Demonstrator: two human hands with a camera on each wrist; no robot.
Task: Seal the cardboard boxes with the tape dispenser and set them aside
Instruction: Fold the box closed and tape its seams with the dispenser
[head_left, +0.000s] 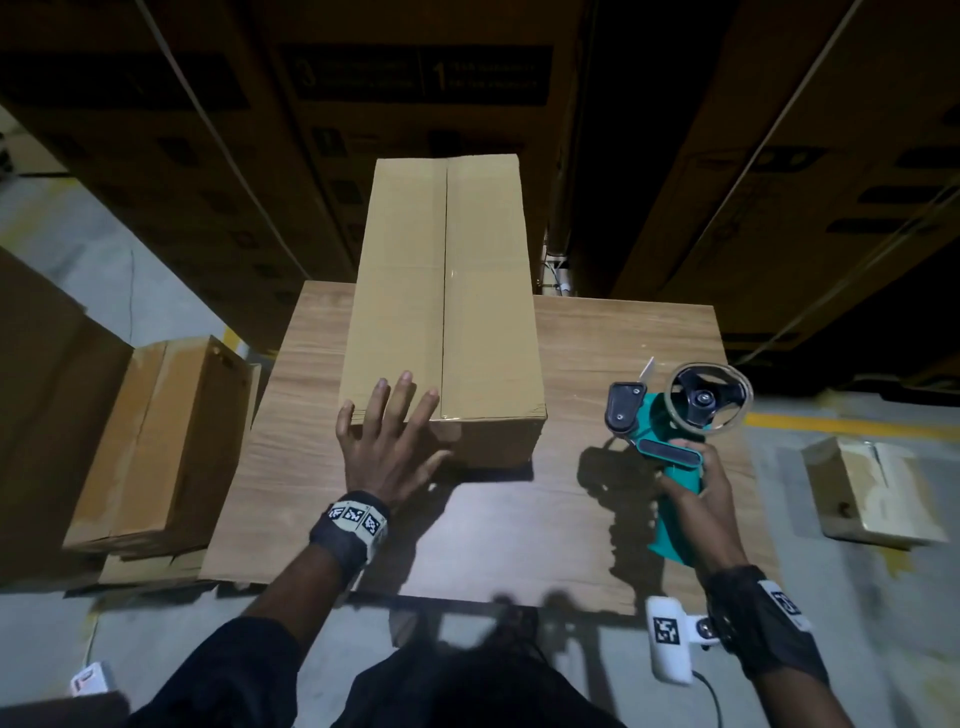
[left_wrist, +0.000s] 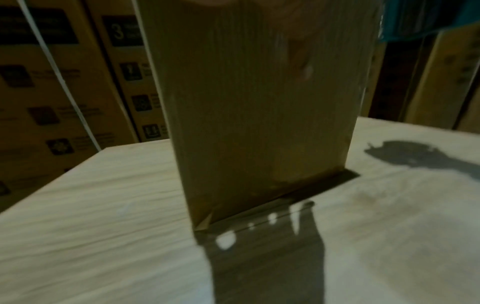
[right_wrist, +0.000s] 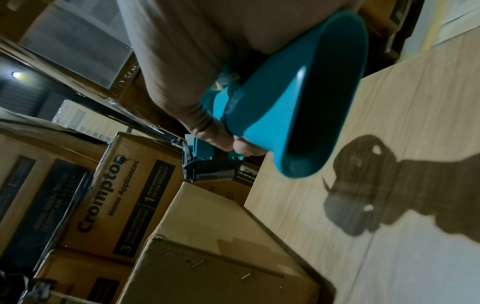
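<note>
Left hand (head_left: 385, 448) flat, fingers spread, pressing near top corner of cardboard box (head_left: 447, 291). Right hand (head_left: 693, 480) wrapped round teal handle of tape dispenser (head_left: 670, 431), held above bench (head_left: 623, 338), right of box (shadow falls on wood). Box long, flaps closed, clear tape along centre seam, far end overhanging bench. Stacked cartons (head_left: 171, 441) on floor left; small box (head_left: 867, 493) right.

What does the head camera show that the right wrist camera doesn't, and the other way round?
Only the head view shows the left hand spread on the long box, its top seam taped, and the tape roll. Only the right wrist view shows readable Crompton lettering on a stacked carton. Both show the right hand holding the teal tape dispenser above the wooden table.
</note>
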